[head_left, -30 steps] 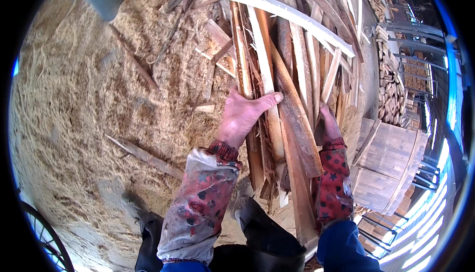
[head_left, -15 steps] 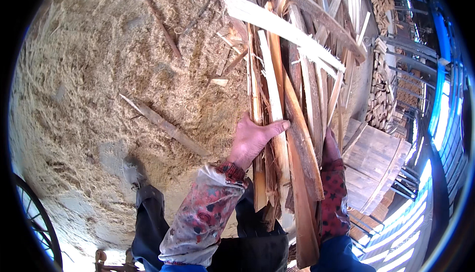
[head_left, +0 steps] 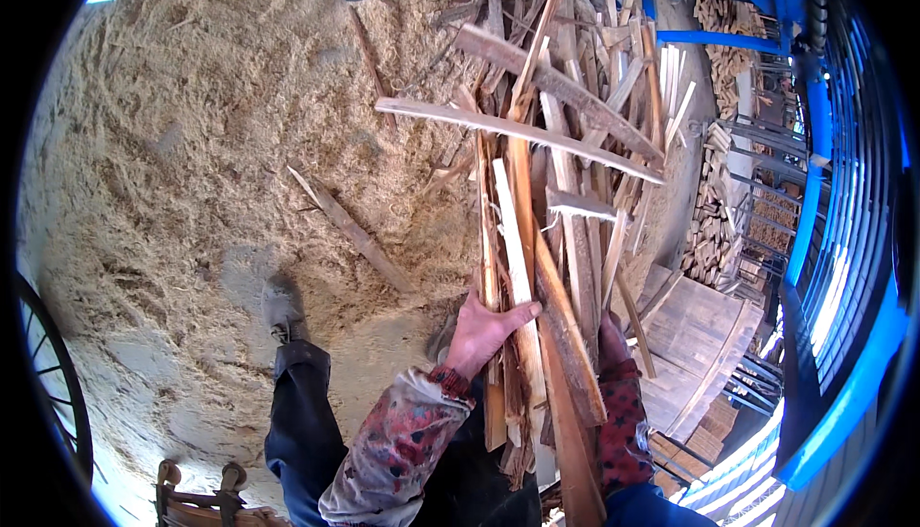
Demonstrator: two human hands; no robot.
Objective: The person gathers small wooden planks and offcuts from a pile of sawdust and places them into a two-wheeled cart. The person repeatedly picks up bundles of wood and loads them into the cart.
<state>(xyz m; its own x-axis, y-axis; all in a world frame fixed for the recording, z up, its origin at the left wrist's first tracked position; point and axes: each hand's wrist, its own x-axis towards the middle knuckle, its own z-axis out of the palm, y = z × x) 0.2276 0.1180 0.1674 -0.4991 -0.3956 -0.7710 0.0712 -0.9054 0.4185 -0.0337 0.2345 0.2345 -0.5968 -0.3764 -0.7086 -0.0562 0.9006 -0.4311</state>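
Note:
A long, loose bundle of split wood slats (head_left: 525,263) lies between my hands, its near ends reaching toward my body. My left hand (head_left: 484,332) grips its left side, the thumb laid over a pale slat. On the right side, my right hand (head_left: 613,341) clasps the bundle; its fingers are partly hidden by the wood. A thin light slat (head_left: 517,128) lies crosswise over the far part, and a rough brown board (head_left: 565,83) slants across beyond it. A narrow strip (head_left: 634,321) hangs out beside my right hand.
Sawdust (head_left: 192,144) covers the ground, with a loose stick (head_left: 350,230) on it. To the right stand a wooden platform (head_left: 695,350), stacked firewood (head_left: 709,220) and a blue metal frame (head_left: 810,182). A spoked wheel (head_left: 53,374) shows at the left edge.
Both hands, still gripping the bundle, sit slightly lower in the view. The light crosswise slat has turned and shifted on top. A narrow strip now sticks out beside my right hand.

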